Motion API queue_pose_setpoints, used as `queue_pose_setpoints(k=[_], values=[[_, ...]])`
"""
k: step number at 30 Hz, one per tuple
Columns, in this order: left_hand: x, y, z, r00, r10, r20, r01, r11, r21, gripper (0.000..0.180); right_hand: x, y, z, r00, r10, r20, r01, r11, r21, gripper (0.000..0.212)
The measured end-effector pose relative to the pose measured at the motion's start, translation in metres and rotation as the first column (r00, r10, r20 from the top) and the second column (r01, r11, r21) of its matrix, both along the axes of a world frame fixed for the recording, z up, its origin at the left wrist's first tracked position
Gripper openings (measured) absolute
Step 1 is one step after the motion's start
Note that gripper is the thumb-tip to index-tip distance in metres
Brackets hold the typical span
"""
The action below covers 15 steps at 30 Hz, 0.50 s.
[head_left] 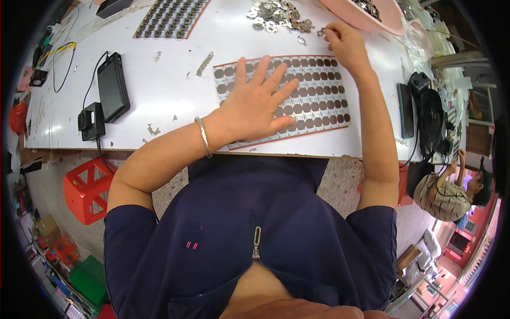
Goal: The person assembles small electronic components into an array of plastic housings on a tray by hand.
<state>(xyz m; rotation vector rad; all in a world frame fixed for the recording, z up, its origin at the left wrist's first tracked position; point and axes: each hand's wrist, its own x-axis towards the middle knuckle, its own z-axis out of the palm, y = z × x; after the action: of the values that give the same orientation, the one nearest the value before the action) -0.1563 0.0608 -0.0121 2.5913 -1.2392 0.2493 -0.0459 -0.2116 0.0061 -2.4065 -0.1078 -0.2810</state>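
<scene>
- L hand (258, 103): flat, fingers spread, palm down on the grey sheet with rows of dark round spots and a thin orange border (303, 93); pins it to the white worktable (175, 90).
- R hand (345, 43): fingertips pinched on a small silvery metal ring (321, 32), just beyond the sheet's far-right corner.
- Loose heap of silvery metal rings (276, 15): beyond the sheet's far edge, just left of the R hand.
- Pink shallow plastic bowl (366, 18) w/ more metal bits: beyond the sheet's far-right corner, behind the R hand.
- Step, as I judge it: picking one ring to set on a spot; spots look bare, so early on.
- Next move calls for: carry ring back over the sheet, centre it on a spot, L hand pressing the sheet flat.
- Second spotted sheet (170, 18): well beyond the sheet, far-left.
- Black flat box w/ cable (112, 86): left of the sheet.
- Dark phone (406, 110): right of the sheet.
- Red plastic stool (87, 190): on floor, below-left of the sheet.
</scene>
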Motion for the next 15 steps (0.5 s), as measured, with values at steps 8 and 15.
queue_pose_setpoints(k=[8, 15], values=[[0.006, 0.005, 0.011, 0.992, -0.057, -0.113, 0.059, 0.998, 0.017, 0.074, -0.047, -0.054, 0.002, 0.957, -0.044, -0.287, 0.093, 0.983, 0.157, 0.015], [0.013, -0.011, 0.021, 0.992, -0.017, -0.125, 0.017, 1.000, 0.003, 0.075, -0.071, -0.072, -0.015, 0.999, -0.003, 0.033, 0.003, 1.000, 0.010, 0.019]])
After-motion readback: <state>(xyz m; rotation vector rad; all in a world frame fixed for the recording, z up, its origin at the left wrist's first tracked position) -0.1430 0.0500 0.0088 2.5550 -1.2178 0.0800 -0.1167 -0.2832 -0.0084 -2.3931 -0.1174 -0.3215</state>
